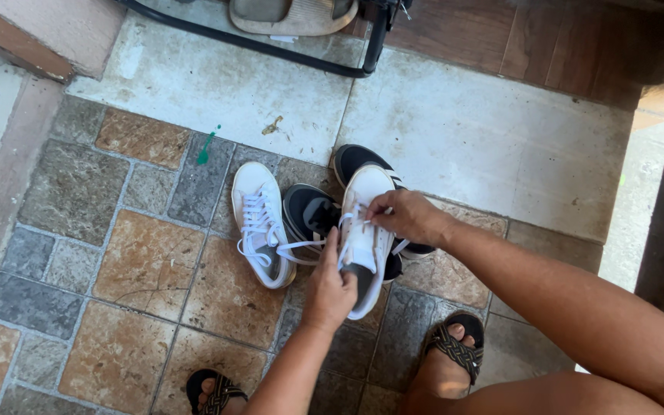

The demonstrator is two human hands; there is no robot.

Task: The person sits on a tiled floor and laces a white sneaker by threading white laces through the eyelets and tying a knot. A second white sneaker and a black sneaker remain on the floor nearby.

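Note:
A white sneaker (365,198) lies toe-away on top of two black sneakers (309,209) on the stone-tile floor. My left hand (330,288) grips this white sneaker at its heel opening. My right hand (403,215) pinches its white laces over the tongue. A second white sneaker (259,223) lies just to the left on the floor, with its loose laces trailing toward my left hand.
My feet in braided black sandals (455,346) stand at the bottom of the view. A pale concrete slab (439,123) lies beyond the shoes, with a black metal frame (370,46) at the top. A green paint mark (206,147) is on a tile.

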